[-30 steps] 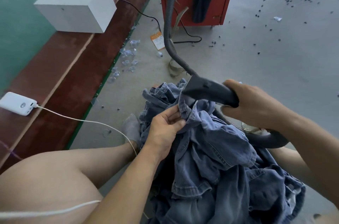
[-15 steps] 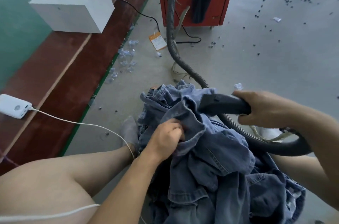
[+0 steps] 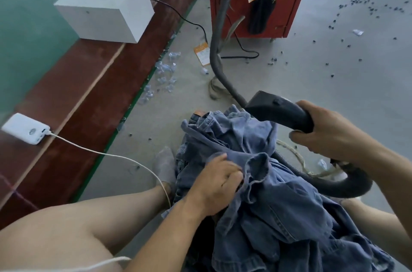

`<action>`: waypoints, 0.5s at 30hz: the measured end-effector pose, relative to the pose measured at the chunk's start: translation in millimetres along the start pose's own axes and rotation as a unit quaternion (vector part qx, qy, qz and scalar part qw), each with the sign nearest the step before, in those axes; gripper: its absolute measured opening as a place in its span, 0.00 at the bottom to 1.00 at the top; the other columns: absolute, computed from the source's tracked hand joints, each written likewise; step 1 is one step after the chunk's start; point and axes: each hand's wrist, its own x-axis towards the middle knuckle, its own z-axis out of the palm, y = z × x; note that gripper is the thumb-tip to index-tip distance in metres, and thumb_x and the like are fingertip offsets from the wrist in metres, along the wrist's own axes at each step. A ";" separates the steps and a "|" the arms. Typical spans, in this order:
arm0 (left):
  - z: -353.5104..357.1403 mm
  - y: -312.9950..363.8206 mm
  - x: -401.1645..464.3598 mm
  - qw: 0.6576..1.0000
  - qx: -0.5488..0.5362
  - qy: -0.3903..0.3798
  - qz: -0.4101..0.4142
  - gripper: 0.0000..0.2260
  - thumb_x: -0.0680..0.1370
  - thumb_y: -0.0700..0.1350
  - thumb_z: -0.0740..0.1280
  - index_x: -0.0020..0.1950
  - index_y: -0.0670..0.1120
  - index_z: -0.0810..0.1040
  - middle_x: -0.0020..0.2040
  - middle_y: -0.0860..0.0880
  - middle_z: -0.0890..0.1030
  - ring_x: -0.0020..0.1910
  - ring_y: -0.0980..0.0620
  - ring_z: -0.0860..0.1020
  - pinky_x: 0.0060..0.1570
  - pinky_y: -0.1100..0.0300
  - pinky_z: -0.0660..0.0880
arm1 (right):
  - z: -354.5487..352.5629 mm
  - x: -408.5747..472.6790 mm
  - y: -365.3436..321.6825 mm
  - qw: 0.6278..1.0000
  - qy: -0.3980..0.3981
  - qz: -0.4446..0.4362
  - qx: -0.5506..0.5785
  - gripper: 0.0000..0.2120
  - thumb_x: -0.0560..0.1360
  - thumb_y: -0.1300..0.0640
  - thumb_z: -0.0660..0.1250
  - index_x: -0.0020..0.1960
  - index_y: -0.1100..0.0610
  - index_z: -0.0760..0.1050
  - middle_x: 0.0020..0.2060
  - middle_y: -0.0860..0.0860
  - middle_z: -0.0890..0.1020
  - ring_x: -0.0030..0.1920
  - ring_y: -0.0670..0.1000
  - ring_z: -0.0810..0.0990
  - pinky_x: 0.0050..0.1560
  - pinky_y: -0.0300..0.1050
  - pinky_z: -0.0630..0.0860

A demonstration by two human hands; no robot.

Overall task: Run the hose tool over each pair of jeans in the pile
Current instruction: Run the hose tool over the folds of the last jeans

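Gripping hose tool (image 3: 278,111) above jeans (image 3: 267,193).

Concrete floor (image 3: 334,98): jeans pile (image 3: 263,209), red cabinet (image 3: 256,4), orange tag (image 3: 201,56).

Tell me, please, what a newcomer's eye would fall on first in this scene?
Probably the heap of blue jeans in the lower middle, with the left hand gripping a fold of it. Just above, the right hand holds the black hose tool, its nozzle at the pile's upper edge. Behind stands a red cabinet, where the grey hose runs.
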 end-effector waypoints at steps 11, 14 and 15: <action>-24.1 -24.3 -10.7 0.974 -0.152 0.157 0.061 0.11 0.71 0.40 0.62 0.38 0.45 0.84 0.44 0.52 0.83 0.50 0.50 0.80 0.53 0.58 0.76 | 12.9 17.5 -0.2 1.000 -0.014 0.005 -0.024 0.13 0.70 0.57 0.72 0.49 0.44 0.72 0.29 0.48 0.80 0.27 0.47 0.79 0.32 0.51 0.79; -33.6 -41.0 -32.6 0.863 -0.404 -0.053 -0.299 0.12 0.71 0.49 0.63 0.29 0.50 0.80 0.31 0.51 0.80 0.32 0.52 0.77 0.33 0.63 0.73 | 11.7 19.0 -0.9 1.000 -0.012 0.007 -0.021 0.14 0.70 0.56 0.72 0.49 0.43 0.71 0.29 0.48 0.80 0.29 0.50 0.80 0.33 0.50 0.79; -22.3 -44.3 -42.0 0.850 -0.338 -0.147 -0.377 0.11 0.69 0.51 0.64 0.30 0.50 0.80 0.31 0.50 0.79 0.31 0.51 0.76 0.32 0.62 0.70 | 11.4 19.0 -1.5 1.000 -0.014 0.009 -0.021 0.14 0.70 0.56 0.72 0.49 0.43 0.71 0.29 0.48 0.80 0.29 0.50 0.80 0.34 0.50 0.79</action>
